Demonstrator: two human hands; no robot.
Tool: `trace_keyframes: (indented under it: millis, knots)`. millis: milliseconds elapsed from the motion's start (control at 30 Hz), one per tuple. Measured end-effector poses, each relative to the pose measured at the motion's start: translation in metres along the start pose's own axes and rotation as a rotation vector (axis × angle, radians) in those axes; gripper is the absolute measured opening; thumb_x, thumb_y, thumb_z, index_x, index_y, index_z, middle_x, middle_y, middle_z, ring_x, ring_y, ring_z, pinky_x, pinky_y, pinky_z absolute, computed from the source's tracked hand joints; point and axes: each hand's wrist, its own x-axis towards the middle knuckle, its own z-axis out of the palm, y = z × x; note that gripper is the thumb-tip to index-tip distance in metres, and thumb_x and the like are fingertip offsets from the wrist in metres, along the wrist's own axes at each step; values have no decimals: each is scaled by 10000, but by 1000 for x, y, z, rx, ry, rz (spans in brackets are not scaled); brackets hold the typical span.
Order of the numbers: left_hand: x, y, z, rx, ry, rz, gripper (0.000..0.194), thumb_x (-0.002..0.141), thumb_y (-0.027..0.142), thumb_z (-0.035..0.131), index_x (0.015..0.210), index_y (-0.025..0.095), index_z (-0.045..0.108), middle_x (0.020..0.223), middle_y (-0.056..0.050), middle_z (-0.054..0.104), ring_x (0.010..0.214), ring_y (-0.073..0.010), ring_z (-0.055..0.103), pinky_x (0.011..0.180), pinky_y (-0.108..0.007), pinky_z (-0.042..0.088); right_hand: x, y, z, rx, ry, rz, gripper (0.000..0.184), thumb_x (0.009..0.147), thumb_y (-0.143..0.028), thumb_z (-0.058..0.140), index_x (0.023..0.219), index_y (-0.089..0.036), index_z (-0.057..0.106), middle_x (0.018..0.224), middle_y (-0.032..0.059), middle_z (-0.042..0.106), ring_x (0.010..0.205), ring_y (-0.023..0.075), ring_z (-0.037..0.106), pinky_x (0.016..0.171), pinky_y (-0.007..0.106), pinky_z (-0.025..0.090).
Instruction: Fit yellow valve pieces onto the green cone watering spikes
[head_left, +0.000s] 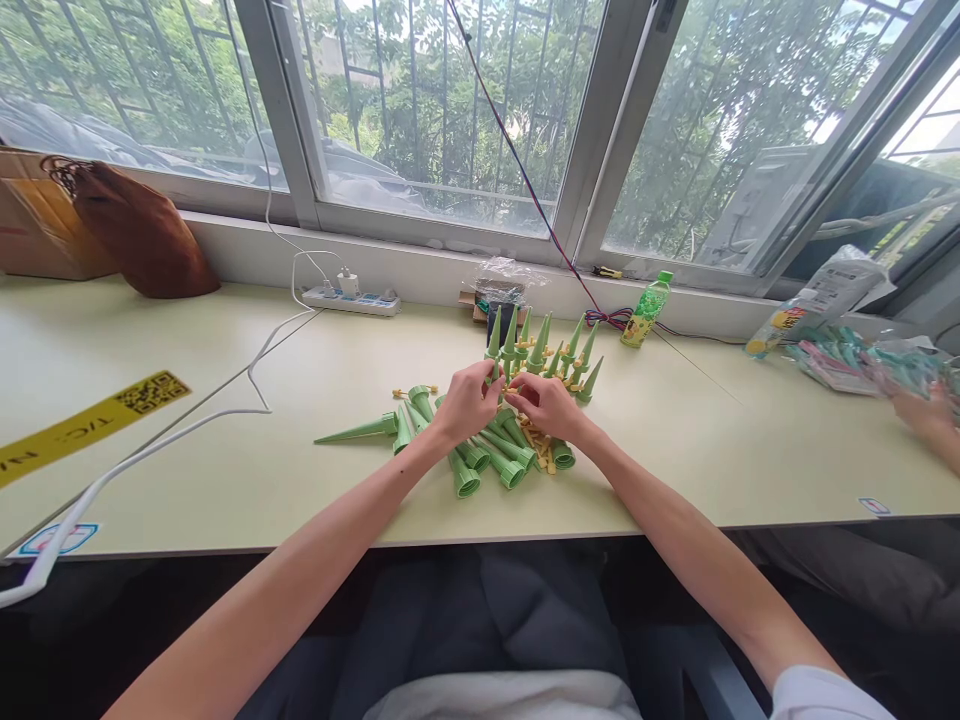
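Head view: your left hand [471,400] and your right hand [546,402] meet over a cluster of green plastic spikes on the pale table [262,480]. The left fingers are pinched around a green spike [494,374], held point up; the right fingers are bent close together beside it, and whether they grip one of the small yellow pieces cannot be told. Beyond your hands, upright green spikes [538,345] stand in a group with yellow pieces at their bases. Nearer you, loose green spikes [512,471] lie with open ends toward you, beside a pile of yellow pieces [541,448]. A green-capped bottle [646,310] and a power strip [352,300] stand farther back, and another person's hand [930,412] touches plastic-wrapped items [847,362] at the right.
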Motion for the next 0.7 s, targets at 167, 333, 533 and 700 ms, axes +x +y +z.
trace_keyframes:
  millis: [167, 333, 533, 700]
  knots:
    - [0, -1, 0, 6, -3, 4, 144, 912, 263, 494, 860, 165, 587, 809, -40, 646, 594, -131, 530, 558, -257, 414, 0, 1, 1, 1, -13, -6, 245, 928, -371, 516, 789, -174, 561, 592, -28, 545, 528, 101, 416, 566, 245, 333]
    - [0, -2, 0, 18, -6, 7, 146, 913, 262, 497, 854, 164, 587, 820, -40, 651, 602, -130, 533, 561, -256, 411, 0, -1, 0, -11, -30, 2, 319, 952, -396, 471, 741, -173, 558, 574, -19, 551, 516, 102, 416, 555, 251, 326]
    - [0, -2, 1, 18, -1, 14, 138, 913, 256, 498, 860, 164, 585, 828, -40, 651, 597, -127, 524, 557, -256, 409, 0, 1, 1, -5, -5, 9, 193, 900, -366, 568, 885, -175, 585, 576, -40, 546, 518, 102, 423, 566, 242, 340]
    - [0, -2, 1, 21, -15, 6, 143, 916, 259, 492, 851, 167, 580, 820, -42, 647, 598, -134, 523, 542, -260, 396, 0, 2, 1, -15, -38, 1, 302, 953, -354, 466, 717, -177, 534, 594, -12, 568, 523, 104, 435, 560, 248, 336]
